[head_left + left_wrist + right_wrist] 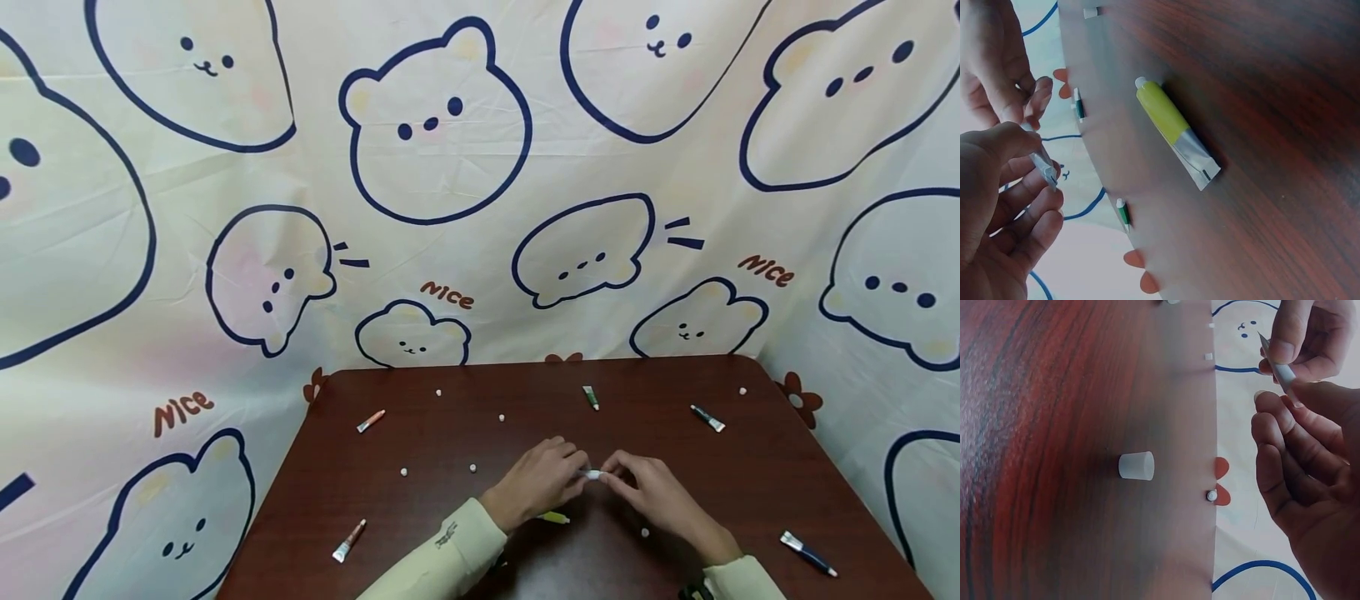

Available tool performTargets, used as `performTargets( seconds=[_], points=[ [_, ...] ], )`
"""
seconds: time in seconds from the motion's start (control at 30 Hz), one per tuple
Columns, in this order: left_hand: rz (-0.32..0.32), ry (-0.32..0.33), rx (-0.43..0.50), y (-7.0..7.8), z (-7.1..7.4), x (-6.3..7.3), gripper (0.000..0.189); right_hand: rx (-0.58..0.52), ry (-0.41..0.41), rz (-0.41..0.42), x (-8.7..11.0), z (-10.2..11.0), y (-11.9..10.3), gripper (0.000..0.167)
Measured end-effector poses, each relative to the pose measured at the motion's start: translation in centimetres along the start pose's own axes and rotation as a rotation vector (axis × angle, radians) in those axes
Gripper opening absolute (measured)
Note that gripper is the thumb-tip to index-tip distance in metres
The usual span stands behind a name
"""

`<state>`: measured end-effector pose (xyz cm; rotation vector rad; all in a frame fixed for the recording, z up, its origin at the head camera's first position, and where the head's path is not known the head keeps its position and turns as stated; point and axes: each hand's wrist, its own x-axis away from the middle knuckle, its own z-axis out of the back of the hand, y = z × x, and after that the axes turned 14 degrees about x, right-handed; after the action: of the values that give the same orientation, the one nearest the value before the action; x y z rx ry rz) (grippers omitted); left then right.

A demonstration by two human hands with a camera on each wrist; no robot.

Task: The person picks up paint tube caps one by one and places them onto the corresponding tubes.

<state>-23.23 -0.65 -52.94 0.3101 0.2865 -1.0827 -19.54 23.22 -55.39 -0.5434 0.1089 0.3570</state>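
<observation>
My left hand (542, 479) holds a small white-and-silver paint tube (1042, 164) by its flat crimped end, between thumb and fingers. At the tube's other end, my right hand (660, 492) pinches with thumb and index finger; its other fingers curl loosely in the right wrist view. Those fingertips hide that end, so I cannot tell whether a cap is on it. Both hands are raised above the table, close together. A yellow paint tube (1172, 122) lies on the table by my left wrist. Below my right hand, a loose white cap (1136, 465) rests on the tabletop.
Around the brown table (420, 517) lie an orange tube (371, 421), a brownish tube (349, 542), a green tube (591, 397), a dark green tube (707, 417) and a dark blue tube (808, 554). Several white caps (473, 468) are scattered about. A printed cloth (495, 275) hangs behind.
</observation>
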Motion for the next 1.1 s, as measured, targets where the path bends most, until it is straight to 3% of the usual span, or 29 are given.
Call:
performTargets(
  seconds=[0.2,0.83,1.1],
  points=[
    [0.007,-0.01,0.01,0.02,0.07,-0.04,0.013,0.011,-0.011,-0.021,0.06,-0.22,0.32,0.019],
    [0.004,-0.016,0.013,0.04,-0.04,-0.18,0.014,0.013,0.069,0.034,0.19,-0.25,0.45,0.007],
    [-0.022,0.005,-0.037,0.06,-0.38,-0.38,0.017,0.01,0.05,-0.004,0.23,-0.3,0.61,0.005]
  ],
)
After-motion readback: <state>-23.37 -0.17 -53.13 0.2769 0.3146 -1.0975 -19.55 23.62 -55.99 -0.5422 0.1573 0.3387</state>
